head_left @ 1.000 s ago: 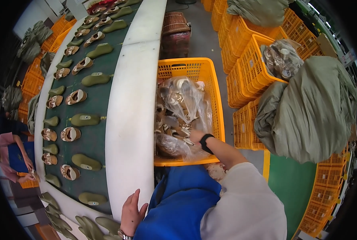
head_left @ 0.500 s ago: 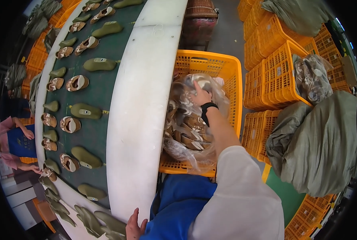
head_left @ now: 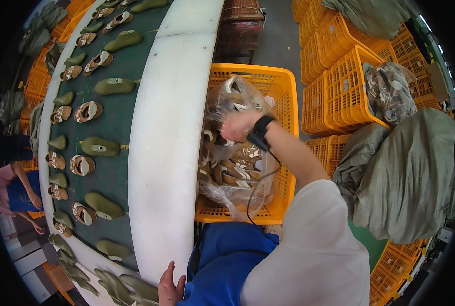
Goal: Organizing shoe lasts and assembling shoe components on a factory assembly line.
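Note:
My right hand [head_left: 240,126], with a black band and cord at its wrist, is over an orange plastic crate [head_left: 291,153]. Inside the crate, a clear plastic bag [head_left: 220,189] lies around several brown-and-white shoe uppers [head_left: 243,163]. The hand is at the bag's upper part; motion smears its fingers, so whether they grip the plastic cannot be told. Beside the white ledge's near end, my left hand [head_left: 170,286] holds nothing, its fingers apart.
Left of the white ledge [head_left: 166,137], a green conveyor belt [head_left: 110,171] carries shoe uppers [head_left: 88,111] and olive shoe lasts [head_left: 114,86] in rows. A person in a blue apron [head_left: 21,191] stands beyond it. Orange crates [head_left: 339,97] and grey-green cloth [head_left: 403,178] are stacked at the right.
My right hand has drawn back from the bag's far part, down and left, with the elbow bent more. The belt and crate sit slightly further left in view. The left hand stays spread.

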### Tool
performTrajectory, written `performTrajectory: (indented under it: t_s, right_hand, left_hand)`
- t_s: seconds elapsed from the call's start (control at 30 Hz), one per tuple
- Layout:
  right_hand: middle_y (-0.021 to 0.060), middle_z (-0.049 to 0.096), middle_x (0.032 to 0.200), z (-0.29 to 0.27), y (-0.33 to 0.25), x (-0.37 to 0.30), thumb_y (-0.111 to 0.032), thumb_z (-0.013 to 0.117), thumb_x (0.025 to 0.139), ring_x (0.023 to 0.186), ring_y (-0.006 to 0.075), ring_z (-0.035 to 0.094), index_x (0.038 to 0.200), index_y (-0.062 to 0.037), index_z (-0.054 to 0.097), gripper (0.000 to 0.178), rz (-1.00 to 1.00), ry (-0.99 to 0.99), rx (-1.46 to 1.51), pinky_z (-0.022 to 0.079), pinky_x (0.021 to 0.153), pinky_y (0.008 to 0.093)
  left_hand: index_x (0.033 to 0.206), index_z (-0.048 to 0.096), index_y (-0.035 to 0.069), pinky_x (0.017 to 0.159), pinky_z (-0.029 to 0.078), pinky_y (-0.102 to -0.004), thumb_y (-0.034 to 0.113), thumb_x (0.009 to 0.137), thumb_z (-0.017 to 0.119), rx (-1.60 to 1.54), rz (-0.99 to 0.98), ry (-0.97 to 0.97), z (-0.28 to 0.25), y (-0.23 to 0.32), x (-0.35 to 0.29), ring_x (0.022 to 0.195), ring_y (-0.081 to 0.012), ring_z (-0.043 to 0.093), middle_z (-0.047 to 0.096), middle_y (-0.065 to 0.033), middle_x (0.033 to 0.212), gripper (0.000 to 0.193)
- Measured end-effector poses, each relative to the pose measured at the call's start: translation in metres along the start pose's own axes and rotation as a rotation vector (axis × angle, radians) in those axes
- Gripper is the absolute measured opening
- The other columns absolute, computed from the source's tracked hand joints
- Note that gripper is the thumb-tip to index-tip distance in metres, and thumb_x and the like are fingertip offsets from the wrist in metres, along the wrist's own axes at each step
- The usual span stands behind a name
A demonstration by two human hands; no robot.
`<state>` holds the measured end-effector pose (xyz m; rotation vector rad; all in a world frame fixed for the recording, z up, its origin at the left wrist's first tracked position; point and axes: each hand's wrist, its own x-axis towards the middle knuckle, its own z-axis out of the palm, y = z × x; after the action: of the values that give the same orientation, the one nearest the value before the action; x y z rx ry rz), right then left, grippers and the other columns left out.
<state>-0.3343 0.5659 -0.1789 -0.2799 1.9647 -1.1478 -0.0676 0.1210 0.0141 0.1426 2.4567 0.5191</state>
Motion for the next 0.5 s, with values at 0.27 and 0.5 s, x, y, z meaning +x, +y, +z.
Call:
performTrajectory:
  t_s: [0.27,0.5]
  right_hand:
    - [0.0158,0.065,0.098,0.098,0.161,0.037,-0.035,0.068,0.069,0.09,0.0248,0.064,0.11,-0.004,0.059,0.052,0.699,0.964,0.387,0.049,0.076,0.0363]
    - [0.0305,0.049,0.122,0.114,0.12,0.096,-0.056,0.072,0.059,0.115,0.0367,0.049,0.124,0.0108,0.039,0.099,0.397,1.153,0.971,0.038,0.098,0.0381]
  left_hand:
    - [0.127,0.044,-0.001,0.089,0.044,-0.0397,0.017,0.085,0.06,-0.036,-0.186,-0.025,-0.019,0.043,-0.008,0.104,-0.0379,0.056,0.057,-0.0252,0.111,0.048]
    - [0.126,0.045,-0.001,0.089,0.044,-0.0396,0.016,0.085,0.06,0.079,0.175,-0.068,-0.018,0.047,0.02,0.103,-0.0377,0.056,0.058,-0.0253,0.11,0.047]
